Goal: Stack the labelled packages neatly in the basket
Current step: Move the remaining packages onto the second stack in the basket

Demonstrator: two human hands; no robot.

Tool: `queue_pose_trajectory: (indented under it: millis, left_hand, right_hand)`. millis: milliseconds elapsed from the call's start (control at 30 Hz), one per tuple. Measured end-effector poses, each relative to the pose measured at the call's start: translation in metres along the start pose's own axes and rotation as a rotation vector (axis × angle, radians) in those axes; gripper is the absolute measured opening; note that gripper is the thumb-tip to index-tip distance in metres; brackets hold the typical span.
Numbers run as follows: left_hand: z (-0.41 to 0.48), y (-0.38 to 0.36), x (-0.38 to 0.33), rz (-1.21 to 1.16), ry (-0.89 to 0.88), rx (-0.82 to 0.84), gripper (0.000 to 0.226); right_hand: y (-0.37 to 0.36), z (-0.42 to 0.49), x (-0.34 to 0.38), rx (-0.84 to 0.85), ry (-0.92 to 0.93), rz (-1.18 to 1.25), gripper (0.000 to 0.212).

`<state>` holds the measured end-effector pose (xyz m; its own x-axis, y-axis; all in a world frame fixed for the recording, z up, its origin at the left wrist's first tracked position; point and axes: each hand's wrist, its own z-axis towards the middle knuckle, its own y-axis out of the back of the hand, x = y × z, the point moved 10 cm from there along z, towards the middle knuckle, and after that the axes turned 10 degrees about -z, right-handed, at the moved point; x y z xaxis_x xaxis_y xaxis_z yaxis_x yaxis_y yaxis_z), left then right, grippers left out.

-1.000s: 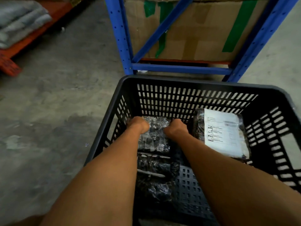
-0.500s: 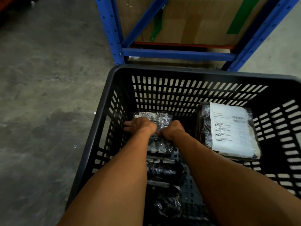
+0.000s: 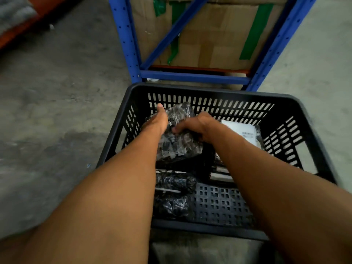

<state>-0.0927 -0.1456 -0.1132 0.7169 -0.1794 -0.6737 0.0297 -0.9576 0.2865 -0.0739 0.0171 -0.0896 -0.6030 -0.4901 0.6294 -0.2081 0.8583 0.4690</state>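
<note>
Bare grey concrete floor (image 3: pixel 57 115) spreads wide to the left of the hands, with a blue perforated steel rack (image 3: pixel 192 77) and a taped brown cardboard box (image 3: pixel 213 39) just beyond them. Both forearms reach down into a black slotted plastic basket (image 3: pixel 209 88), whose walls stand close on all 4 sides. The left hand (image 3: pixel 156 121) lies flat against the left side of a crinkled, clear-wrapped dark package (image 3: pixel 177 138), thumb pointing away; the right hand (image 3: pixel 196 124) curls over its right edge, fingers gripping the film. This package is tilted, its long axis running away from the person. Right of the right hand lies a wrapped package with a white label (image 3: pixel 245 130). Nearer the person, below the left forearm, sit 2 more shiny dark bundles (image 3: pixel 173 193) on the perforated basket bottom.
</note>
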Motion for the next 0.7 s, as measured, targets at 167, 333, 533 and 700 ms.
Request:
queue_pose_trajectory:
  millis: [167, 333, 533, 700]
  left_hand:
    - [-0.039, 0.027, -0.023, -0.427, 0.102, -0.016, 0.101]
    - [-0.048, 0.052, -0.035, -0.854, 0.269, 0.303, 0.09]
    - [-0.072, 0.05, -0.067, -0.548, 0.005, 0.413, 0.017]
    - [-0.081, 0.034, -0.069, -0.584, -0.165, 0.556, 0.036]
  right_hand:
    - [0.044, -0.039, 0.058, -0.014, 0.265, -0.033, 0.076]
    - [0.081, -0.086, 0.089, -0.261, 0.759, -0.234, 0.076]
    - [0.082, -0.121, 0.085, -0.824, 1.146, -0.58, 0.068]
    - [0.102, -0.074, 0.039, -0.655, 0.723, -0.074, 0.082]
